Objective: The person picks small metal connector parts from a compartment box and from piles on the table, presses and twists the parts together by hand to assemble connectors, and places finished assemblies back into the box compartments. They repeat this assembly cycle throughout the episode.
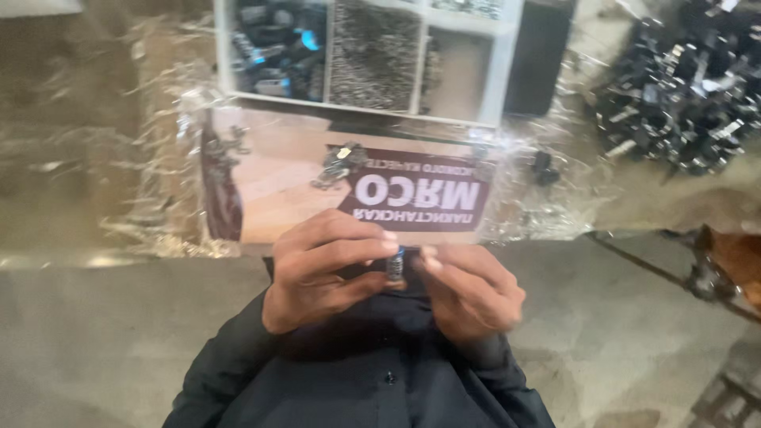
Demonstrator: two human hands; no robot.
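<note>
Both of my hands meet close to my chest over a small dark cylindrical part (395, 266) with a blue band and a threaded end. My left hand (321, 269) curls around it from the left, fingertips on its top. My right hand (469, 287) pinches it from the right. My dark sleeves and buttoned shirt fill the bottom of the view. Beyond my hands lies a printed cardboard sheet (277, 190) under clear plastic, with a small cluster of metal parts (339, 165) on it.
A white compartment tray (491, 75) at the back holds black and blue parts, small grey metal pieces and one near-empty bay. A heap of dark metal parts (682, 95) lies at the upper right. Crinkled plastic film (151, 143) covers the table. Concrete floor lies below.
</note>
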